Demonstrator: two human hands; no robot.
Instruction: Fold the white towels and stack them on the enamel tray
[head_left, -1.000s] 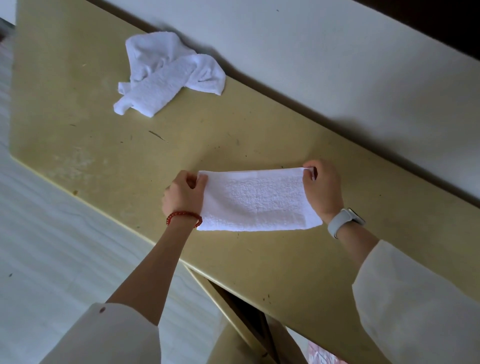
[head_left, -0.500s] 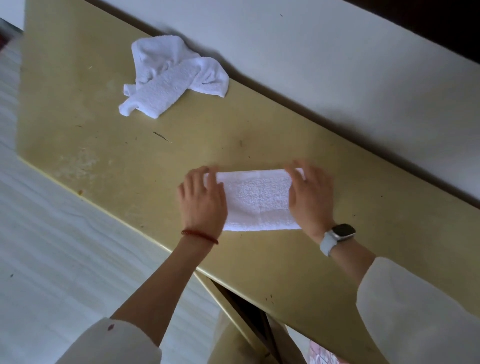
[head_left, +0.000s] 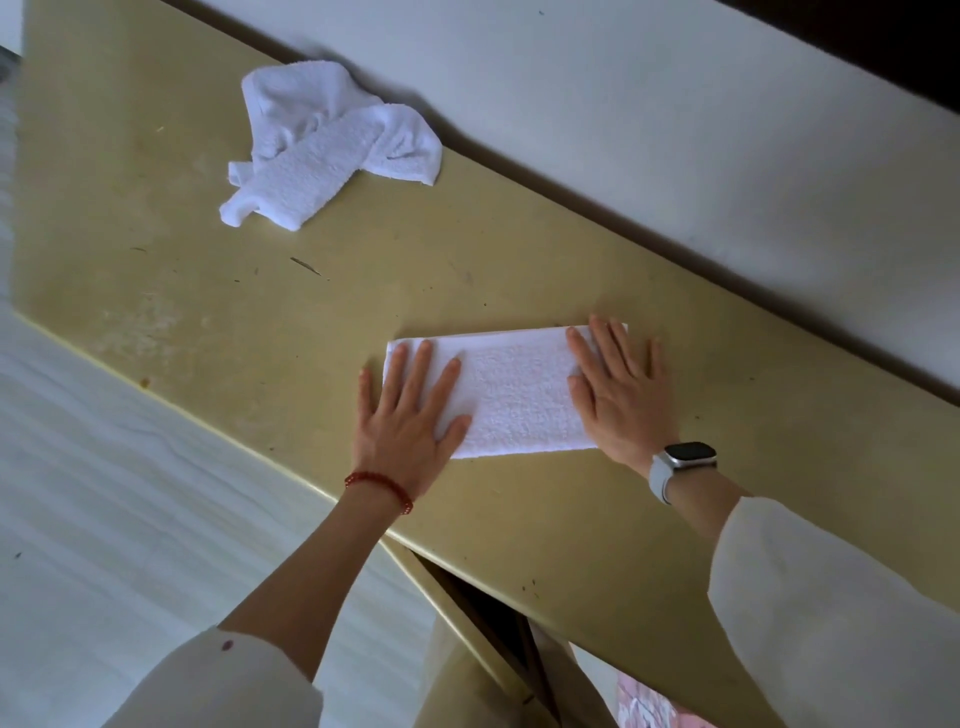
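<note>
A white towel (head_left: 517, 395), folded into a long rectangle, lies flat on the yellowish table (head_left: 322, 322) near its front edge. My left hand (head_left: 410, 415) presses flat on the towel's left end, fingers straight and spread. My right hand (head_left: 618, 395) presses flat on its right end, fingers straight. A second white towel (head_left: 322, 150) lies crumpled at the table's far left, near the wall. No enamel tray is in view.
A white wall (head_left: 675, 130) runs along the table's back edge. Pale floor (head_left: 130, 493) lies to the left, below the table's front edge. A dark gap with the table's frame (head_left: 483, 613) shows under the front edge.
Both hands let go of the folded towel's end corners and came inward onto it. They now lie flat and spread on its two ends.
</note>
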